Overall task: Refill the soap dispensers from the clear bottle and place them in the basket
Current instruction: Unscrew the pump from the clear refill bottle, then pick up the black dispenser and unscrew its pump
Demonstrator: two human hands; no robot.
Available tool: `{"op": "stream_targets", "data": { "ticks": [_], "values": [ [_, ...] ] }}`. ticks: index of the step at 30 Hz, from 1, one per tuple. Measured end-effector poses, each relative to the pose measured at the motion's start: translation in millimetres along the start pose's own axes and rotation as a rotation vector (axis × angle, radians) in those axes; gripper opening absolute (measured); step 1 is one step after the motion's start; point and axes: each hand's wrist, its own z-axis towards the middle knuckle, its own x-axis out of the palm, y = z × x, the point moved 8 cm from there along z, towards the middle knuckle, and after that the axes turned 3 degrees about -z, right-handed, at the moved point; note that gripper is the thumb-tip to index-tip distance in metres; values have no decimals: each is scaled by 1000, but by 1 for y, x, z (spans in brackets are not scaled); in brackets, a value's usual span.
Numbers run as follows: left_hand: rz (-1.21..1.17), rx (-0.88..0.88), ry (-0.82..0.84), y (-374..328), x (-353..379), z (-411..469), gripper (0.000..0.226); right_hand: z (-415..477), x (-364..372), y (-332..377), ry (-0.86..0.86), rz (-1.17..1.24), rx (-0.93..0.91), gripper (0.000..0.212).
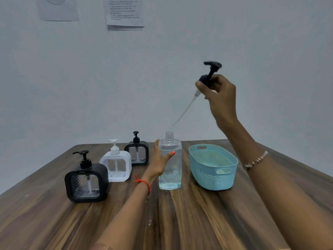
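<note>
A clear bottle stands uncapped at the table's middle, holding pale liquid in its lower part. My left hand wraps around its left side, thumb across the front. High above and to the right, my right hand grips a black pump head whose long clear tube slants down toward the bottle's neck without touching it. Three square dispensers stand in a row on the left: a black one nearest, a white one, and a black one farthest, each with its pump on.
A light blue woven basket sits to the right of the bottle, nothing seen inside it. The wooden table runs toward me. Papers hang on the pale wall behind.
</note>
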Motion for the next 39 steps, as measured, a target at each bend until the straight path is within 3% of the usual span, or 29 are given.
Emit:
{"op": "stream_targets", "data": {
  "ticks": [7, 10, 14, 20, 26, 28, 31, 33, 36, 39],
  "values": [
    [19, 8, -7, -4, 0, -1, 86, -103, -20, -56, 262, -197, -95, 35],
    [25, 4, -13, -5, 0, -3, 85, -150, -17, -91, 465, -354, -123, 47],
    [33, -3, -31, -5, 0, -5, 89, -196, -2, -118, 760, -576, -231, 46],
    [21, -7, -27, -9, 0, -7, 86, -215, 11, -165, 1026, -723, -100, 45],
    [-13, 33, -7, -21, 1, -13, 60, -209, 13, -178, 1072, -807, -21, 45],
    [10, 25, 21, -22, -2, -17, 64, -198, 17, -173, 1050, -829, -26, 46],
    [57, -16, 14, -23, -16, -26, 88, -175, 28, -156, 985, -838, -25, 44],
    [132, 6, -75, -32, -36, -38, 84, -159, 45, -133, 908, -736, -23, 39],
    [268, 228, -350, -66, -84, -63, 45, -149, 90, -94, 862, -569, -43, 31],
    [363, 392, -560, -78, -128, -91, 34, -149, 146, -73, 860, -492, -83, 23]
  ]
}}
